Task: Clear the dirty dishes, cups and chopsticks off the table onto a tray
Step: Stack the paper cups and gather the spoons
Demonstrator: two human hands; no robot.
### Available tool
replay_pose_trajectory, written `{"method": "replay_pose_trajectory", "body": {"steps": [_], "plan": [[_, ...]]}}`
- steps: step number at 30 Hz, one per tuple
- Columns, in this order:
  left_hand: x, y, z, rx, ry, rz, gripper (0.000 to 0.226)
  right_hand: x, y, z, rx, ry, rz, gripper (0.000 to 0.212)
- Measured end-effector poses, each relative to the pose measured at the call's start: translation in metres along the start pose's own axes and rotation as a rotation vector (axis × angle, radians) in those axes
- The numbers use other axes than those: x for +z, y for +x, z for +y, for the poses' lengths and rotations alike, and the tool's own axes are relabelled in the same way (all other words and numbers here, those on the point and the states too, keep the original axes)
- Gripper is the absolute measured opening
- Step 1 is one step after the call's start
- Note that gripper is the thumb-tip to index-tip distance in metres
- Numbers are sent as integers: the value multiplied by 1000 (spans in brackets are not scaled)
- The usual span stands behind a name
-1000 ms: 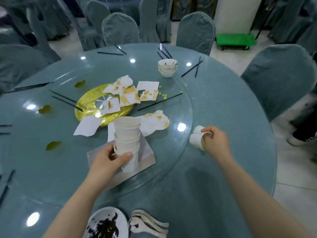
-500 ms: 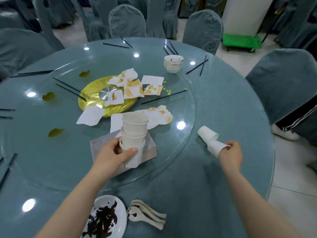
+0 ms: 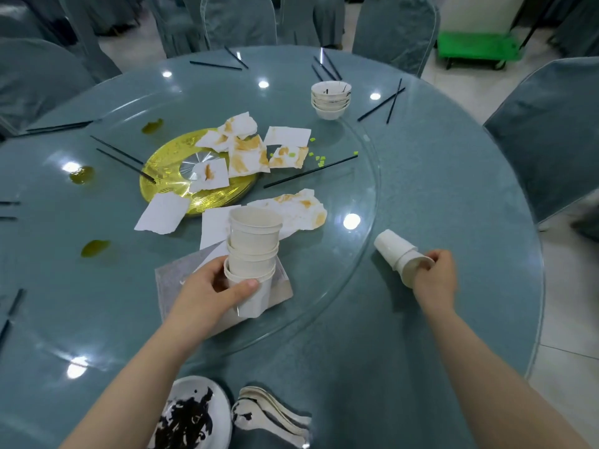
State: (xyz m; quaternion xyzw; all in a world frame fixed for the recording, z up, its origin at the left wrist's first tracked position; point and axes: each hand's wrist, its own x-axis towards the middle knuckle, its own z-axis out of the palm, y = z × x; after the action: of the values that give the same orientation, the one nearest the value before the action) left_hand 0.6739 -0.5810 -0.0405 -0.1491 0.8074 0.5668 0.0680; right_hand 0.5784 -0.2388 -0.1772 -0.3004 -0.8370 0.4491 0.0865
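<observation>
My left hand (image 3: 212, 291) grips the lower part of an upright stack of white paper cups (image 3: 252, 251) above a grey cloth (image 3: 171, 280) on the glass turntable. To the right, my right hand (image 3: 436, 280) holds two nested white cups (image 3: 397, 252) by the rim, tipped on their side with the base pointing up-left. A stack of small white bowls (image 3: 330, 98) stands at the far side. Black chopsticks (image 3: 311, 171) lie scattered over the table. A dirty white plate (image 3: 191, 413) and stacked white spoons (image 3: 272, 416) sit at the near edge.
A gold plate (image 3: 168, 166) at the turntable's centre lies under stained paper napkins (image 3: 246, 150). Green sauce blotches (image 3: 94, 247) mark the glass at left. Covered chairs ring the round table (image 3: 437, 319). A green cart (image 3: 476, 48) stands at the far right.
My right hand lifted the nested cups off the table edge and drew them right and toward me, tipping them sideways. The left hand kept its hold on the tall cup stack.
</observation>
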Motion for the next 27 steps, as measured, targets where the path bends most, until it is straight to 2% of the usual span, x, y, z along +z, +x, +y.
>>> {"method": "replay_pose_trajectory", "body": {"steps": [2,4,7,9,11,13,16,20,24,27], "plan": [[0,2,0,-2,-3,0,36,9,5,-2,-52,-90,-49,28],[0,3,0,-7,-16,0,34,15,8,-8,-63,-72,-114,40],[-2,3,-1,-11,-30,-5,33,20,12,-19,50,65,-196,31],[-3,3,-2,-8,-42,-14,39,22,7,-23,60,96,-264,25],[-5,2,-3,-11,-53,-21,46,24,3,-25,35,113,-253,23],[-7,0,-6,-9,-61,-13,40,22,-2,-22,92,206,-246,25],[-12,-4,-9,2,-56,-4,37,13,-11,-23,19,130,-198,29],[-20,-12,-12,-1,-81,25,41,3,-27,-30,35,155,-179,25],[-37,-25,-18,11,-126,74,42,-9,-53,-44,-66,54,-114,20],[-53,-37,-22,34,-162,112,41,-17,-81,-57,-138,2,-132,16]]}}
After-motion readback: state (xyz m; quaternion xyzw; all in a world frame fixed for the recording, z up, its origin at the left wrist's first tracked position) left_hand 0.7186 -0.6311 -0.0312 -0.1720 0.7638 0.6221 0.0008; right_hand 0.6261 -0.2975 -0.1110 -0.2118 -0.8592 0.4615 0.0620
